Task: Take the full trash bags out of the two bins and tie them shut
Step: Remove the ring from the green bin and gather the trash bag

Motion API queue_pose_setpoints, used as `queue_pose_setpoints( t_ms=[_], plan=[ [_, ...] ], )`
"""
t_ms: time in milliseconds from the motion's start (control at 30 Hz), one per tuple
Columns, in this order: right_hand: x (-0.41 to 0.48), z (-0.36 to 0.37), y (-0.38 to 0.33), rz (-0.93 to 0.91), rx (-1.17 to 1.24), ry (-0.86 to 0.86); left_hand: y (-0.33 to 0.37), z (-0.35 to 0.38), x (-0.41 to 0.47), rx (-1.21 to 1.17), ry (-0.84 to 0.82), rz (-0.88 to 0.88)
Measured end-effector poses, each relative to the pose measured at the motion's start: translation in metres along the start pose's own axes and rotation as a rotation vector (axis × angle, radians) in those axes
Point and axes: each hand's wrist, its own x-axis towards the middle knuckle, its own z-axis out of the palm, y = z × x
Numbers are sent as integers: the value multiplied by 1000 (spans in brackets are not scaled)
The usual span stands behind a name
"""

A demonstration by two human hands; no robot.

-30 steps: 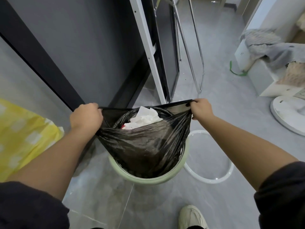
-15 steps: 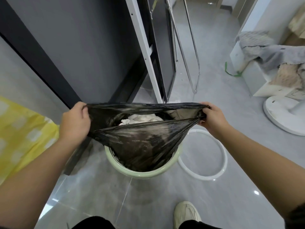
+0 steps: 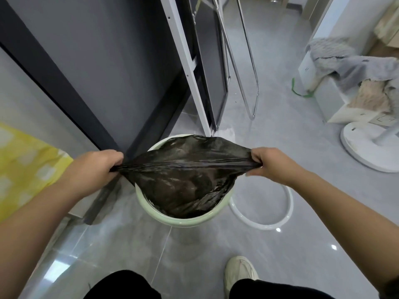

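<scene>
- Black trash bag (image 3: 183, 180): sits in the pale green bin (image 3: 183, 220) on the grey floor (image 3: 280, 255), its mouth stretched flat into one taut horizontal band between the two hands.
- Left hand (image 3: 97, 167): clenched on the left end of the bag mouth; the fingertips are hidden behind the gathered plastic.
- Right hand (image 3: 272, 164): clenched on the right end, just above the bin's right rim.
- Hidden: the bag's contents cannot be seen, and most of the bin's inside and its far rim are covered by the plastic.
- Cut off: the yellow cloth (image 3: 23, 169) at the left edge and the white fan base (image 3: 367, 145) at the right edge are only partly in frame.
- White ring (image 3: 287, 214): lies on the floor just right of the bin, partly behind the right forearm.
- Change from half a second ago: the mouth was then open, with white paper showing inside; the two edges are now pulled together and the paper is out of sight.
</scene>
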Motion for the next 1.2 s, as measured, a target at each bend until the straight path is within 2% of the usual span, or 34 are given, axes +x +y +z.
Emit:
queue_pose_setpoints(
  t_ms=[67, 133, 233, 333, 433, 600, 700, 767, 867, 967, 1067, 1200],
  plan=[
    [1, 1, -5, 16, 43, 142, 3, 1, 2, -181, 65, -102],
    [2, 1, -12, 55, 235, 252, 10, 4, 6, -392, 144, -179],
    [6, 2, -24, 61, 554, 273, 21, 8, 16, -592, 195, -385],
    [14, 6, -40, 130, 857, 281, 36, 10, 26, -768, 199, -452],
    [21, 12, -58, 230, 954, 295, 54, 5, 29, -638, 184, -374],
    [27, 22, -85, 295, 1108, 267, 81, -10, 30, -197, 0, -186],
    [29, 20, -97, 225, 1125, 313, 105, -7, 39, -222, -87, -11],
    [28, 15, -104, 190, 1165, 321, 124, 2, 46, -246, -133, 32],
    [25, 9, -110, 155, 1195, 318, 135, 16, 52, -105, -28, 81],
    [22, 4, -108, 126, 1171, 317, 128, 15, 50, -237, 85, 93],
    [20, 1, -106, 108, 1141, 307, 119, 11, 45, -482, 4, 81],
    [16, -2, -105, 30, 1101, 277, 117, 4, 39, -566, -126, 13]
  ],
)
